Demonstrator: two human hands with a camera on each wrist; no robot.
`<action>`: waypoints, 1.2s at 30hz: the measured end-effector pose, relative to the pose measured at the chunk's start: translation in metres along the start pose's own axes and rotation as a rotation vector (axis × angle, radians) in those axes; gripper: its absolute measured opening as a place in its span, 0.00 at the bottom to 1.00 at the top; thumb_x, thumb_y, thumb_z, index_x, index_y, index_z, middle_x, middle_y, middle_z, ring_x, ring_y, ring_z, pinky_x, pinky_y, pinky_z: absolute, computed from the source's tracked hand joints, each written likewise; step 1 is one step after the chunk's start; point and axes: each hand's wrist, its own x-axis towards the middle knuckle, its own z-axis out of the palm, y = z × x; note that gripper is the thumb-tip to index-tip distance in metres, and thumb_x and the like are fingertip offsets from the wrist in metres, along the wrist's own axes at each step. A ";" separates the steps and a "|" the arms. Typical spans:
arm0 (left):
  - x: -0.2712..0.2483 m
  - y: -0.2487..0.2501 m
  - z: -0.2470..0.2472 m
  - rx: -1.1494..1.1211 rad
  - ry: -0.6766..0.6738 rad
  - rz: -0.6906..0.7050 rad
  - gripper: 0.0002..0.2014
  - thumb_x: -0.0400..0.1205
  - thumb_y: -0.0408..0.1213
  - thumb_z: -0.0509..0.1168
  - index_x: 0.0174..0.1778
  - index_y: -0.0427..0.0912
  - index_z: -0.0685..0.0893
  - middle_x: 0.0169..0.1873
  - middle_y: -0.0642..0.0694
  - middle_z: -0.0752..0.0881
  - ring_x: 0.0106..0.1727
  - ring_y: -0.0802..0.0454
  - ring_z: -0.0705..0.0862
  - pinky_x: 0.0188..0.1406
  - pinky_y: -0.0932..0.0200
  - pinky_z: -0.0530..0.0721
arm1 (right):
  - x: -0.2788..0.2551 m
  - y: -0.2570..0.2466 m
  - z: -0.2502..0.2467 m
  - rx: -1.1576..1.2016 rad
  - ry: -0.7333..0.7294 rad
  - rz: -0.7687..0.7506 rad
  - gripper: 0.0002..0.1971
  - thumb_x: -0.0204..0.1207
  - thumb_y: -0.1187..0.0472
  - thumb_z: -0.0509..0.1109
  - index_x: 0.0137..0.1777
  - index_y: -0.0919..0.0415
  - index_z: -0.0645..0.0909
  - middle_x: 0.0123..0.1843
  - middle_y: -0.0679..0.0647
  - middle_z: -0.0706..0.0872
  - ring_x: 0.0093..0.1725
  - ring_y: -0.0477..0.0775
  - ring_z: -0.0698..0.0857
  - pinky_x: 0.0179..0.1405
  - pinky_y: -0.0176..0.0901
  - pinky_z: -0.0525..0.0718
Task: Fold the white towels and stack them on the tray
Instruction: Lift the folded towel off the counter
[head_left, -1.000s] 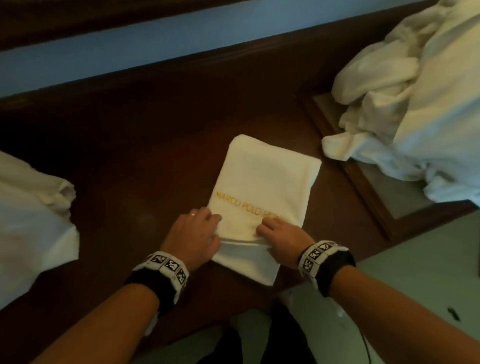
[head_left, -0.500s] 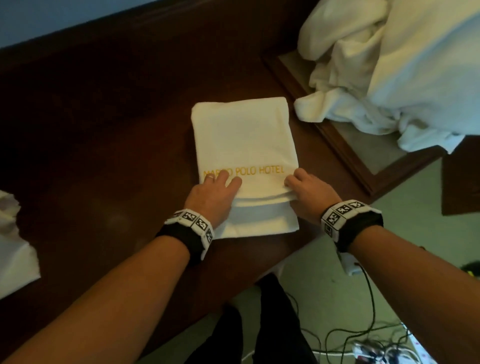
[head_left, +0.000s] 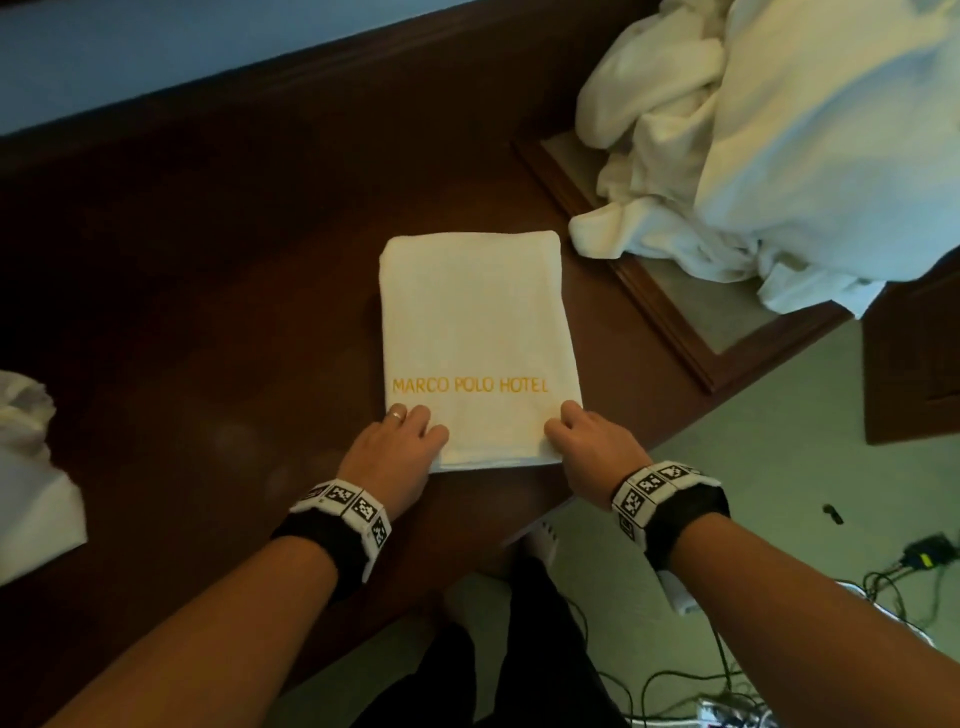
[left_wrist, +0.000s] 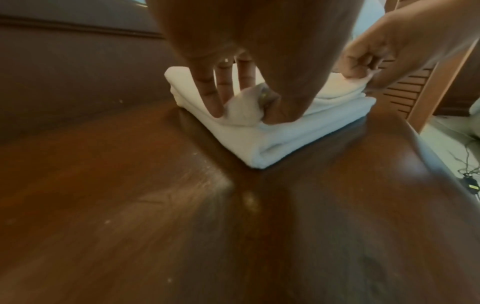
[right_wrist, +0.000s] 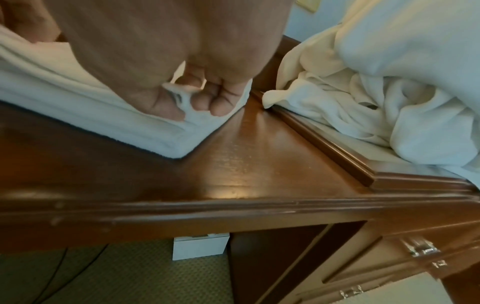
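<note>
A folded white towel (head_left: 478, 322) with gold "MARCO POLO HOTEL" lettering lies flat on the dark wooden table (head_left: 208, 312). My left hand (head_left: 413, 418) pinches the top layer at its near left corner; the left wrist view shows thumb and fingers (left_wrist: 207, 92) bunching the towel (left_wrist: 285, 135). My right hand (head_left: 569, 418) pinches the near right corner, its fingers (right_wrist: 218, 105) curled into the towel (right_wrist: 91, 107). The wood-framed tray (head_left: 670, 317) lies to the right, under a heap of unfolded white towels (head_left: 779, 156).
Another loose white towel (head_left: 31, 467) lies at the left edge of the table. The table's front edge (right_wrist: 233, 207) runs just behind my wrists. Cables (head_left: 893, 577) lie on the floor at the lower right. The tray rim (right_wrist: 324, 148) is close to the right corner.
Both hands have slid apart from the towel's middle to its near corners. The top layer has been drawn toward me and now almost covers the layer below.
</note>
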 end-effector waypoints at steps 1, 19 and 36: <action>0.001 0.000 -0.003 -0.010 0.001 -0.019 0.24 0.64 0.33 0.82 0.53 0.44 0.81 0.46 0.43 0.82 0.46 0.41 0.83 0.30 0.51 0.84 | 0.001 -0.001 0.000 0.016 0.018 0.007 0.11 0.78 0.63 0.68 0.58 0.57 0.73 0.55 0.55 0.75 0.44 0.55 0.78 0.40 0.48 0.83; -0.019 -0.009 0.007 -0.102 -0.082 0.110 0.19 0.77 0.56 0.72 0.53 0.50 0.74 0.51 0.48 0.76 0.50 0.48 0.78 0.43 0.53 0.79 | -0.011 0.011 0.012 0.033 0.128 -0.108 0.15 0.70 0.53 0.72 0.55 0.54 0.78 0.52 0.52 0.78 0.47 0.54 0.78 0.42 0.50 0.83; 0.047 -0.022 0.003 -0.848 -0.058 -0.838 0.32 0.72 0.61 0.78 0.60 0.38 0.81 0.59 0.42 0.86 0.60 0.39 0.85 0.48 0.52 0.81 | 0.050 -0.001 0.009 0.800 0.154 0.609 0.38 0.67 0.32 0.76 0.66 0.58 0.73 0.61 0.54 0.82 0.58 0.59 0.84 0.57 0.58 0.85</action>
